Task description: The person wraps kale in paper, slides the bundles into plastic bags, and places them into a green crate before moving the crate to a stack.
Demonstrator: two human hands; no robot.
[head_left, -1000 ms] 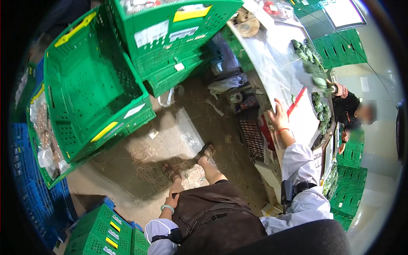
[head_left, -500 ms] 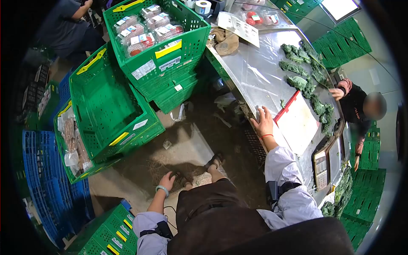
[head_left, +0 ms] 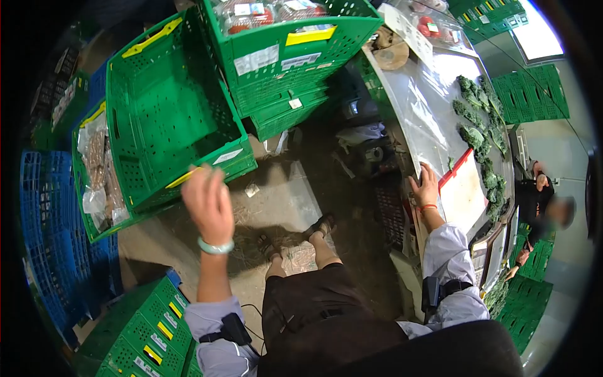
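My left hand is raised with fingers loosely apart and holds nothing; it hovers near the front rim of an empty tilted green crate. My right hand rests flat on the edge of the plastic-covered work table, beside a white board with a red edge. Leafy green kale bunches lie along the table's far side. My sandalled feet stand on the dirty floor below.
A stacked green crate holds packaged red produce. Another crate at the left holds bagged goods; blue crates and green crates surround me. A person in black stands across the table. Straw litters the floor.
My left hand has risen from near my foot on the floor up toward the empty crate's rim. The view has swung; my right hand stays on the table edge.
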